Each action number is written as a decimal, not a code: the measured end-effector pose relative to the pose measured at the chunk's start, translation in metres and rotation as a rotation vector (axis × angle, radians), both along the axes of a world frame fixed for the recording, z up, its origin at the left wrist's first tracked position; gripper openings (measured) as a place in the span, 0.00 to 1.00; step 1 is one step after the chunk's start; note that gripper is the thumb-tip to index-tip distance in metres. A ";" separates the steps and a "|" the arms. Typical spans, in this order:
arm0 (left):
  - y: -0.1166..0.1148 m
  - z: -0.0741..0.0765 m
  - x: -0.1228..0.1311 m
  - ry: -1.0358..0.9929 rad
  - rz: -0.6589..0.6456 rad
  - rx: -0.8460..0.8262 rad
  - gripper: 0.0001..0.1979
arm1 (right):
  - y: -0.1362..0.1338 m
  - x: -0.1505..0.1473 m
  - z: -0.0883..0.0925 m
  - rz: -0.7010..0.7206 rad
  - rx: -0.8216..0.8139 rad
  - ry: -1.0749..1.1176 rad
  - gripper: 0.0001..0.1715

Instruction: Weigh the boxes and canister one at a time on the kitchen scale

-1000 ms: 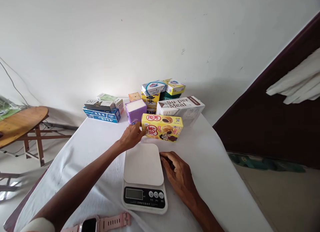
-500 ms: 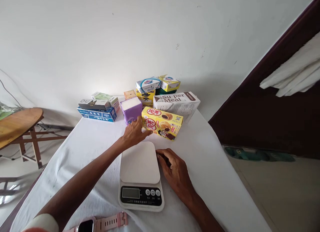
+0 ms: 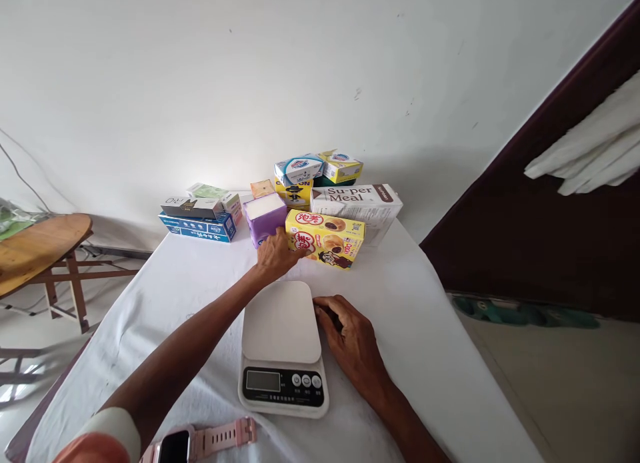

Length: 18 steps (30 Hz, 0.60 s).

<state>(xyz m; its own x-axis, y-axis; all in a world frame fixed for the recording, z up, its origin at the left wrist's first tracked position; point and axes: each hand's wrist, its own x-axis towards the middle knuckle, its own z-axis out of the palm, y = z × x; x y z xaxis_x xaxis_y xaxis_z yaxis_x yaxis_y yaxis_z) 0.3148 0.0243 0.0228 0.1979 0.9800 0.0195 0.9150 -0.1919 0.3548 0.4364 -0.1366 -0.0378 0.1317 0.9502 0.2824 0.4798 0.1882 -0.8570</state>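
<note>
My left hand (image 3: pixel 279 255) is closed around the left end of a yellow snack box (image 3: pixel 333 243), with the thumb across its front face. Right beside that hand stands a purple packet with a white top (image 3: pixel 265 213). In front of the boxes lies a white kitchen scale (image 3: pixel 281 323) with a bare weighing plate and a blank-looking display. My right hand (image 3: pixel 350 336) rests on the cloth with curled fingers, the fingertips at the scale's right edge. Whether anything is inside those fingers is hidden.
Behind are a white Su-per Meal box (image 3: pixel 357 203), a stacked blue-and-white box (image 3: pixel 299 168) and a yellow-and-white box (image 3: pixel 343 164). At left lies a blue box (image 3: pixel 197 227) under a dark one (image 3: pixel 193 208). A pink-strapped watch (image 3: pixel 175 446) lies near the front edge.
The yellow snack box has shifted slightly back and turned straighter, with my left hand moving along at its left end. My right hand and the scale have stayed in place.
</note>
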 end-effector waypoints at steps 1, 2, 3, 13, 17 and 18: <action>0.002 -0.002 -0.001 -0.016 -0.002 0.004 0.30 | 0.000 0.000 0.000 0.000 -0.002 -0.003 0.16; 0.004 -0.003 -0.002 -0.036 -0.009 0.008 0.28 | 0.000 0.000 0.000 -0.001 -0.003 -0.007 0.16; 0.006 -0.005 -0.003 -0.061 -0.019 0.009 0.27 | 0.000 0.000 0.000 -0.002 -0.005 -0.012 0.16; 0.009 -0.022 -0.024 -0.442 -0.188 -0.044 0.21 | 0.000 0.003 -0.001 0.005 -0.017 -0.050 0.17; -0.006 -0.022 -0.047 -0.496 -0.326 -0.033 0.25 | 0.000 0.003 0.000 -0.001 -0.034 -0.051 0.18; -0.011 -0.019 -0.055 -0.521 -0.357 0.004 0.25 | -0.001 0.003 0.001 0.002 -0.036 -0.052 0.18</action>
<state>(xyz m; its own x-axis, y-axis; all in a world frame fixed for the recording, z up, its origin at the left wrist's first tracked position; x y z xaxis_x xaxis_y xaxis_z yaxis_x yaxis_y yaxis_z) 0.2594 0.0137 0.0037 0.4764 0.8551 0.2045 0.5020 -0.4555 0.7352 0.4396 -0.1373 -0.0371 0.1163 0.9599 0.2549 0.5234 0.1589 -0.8371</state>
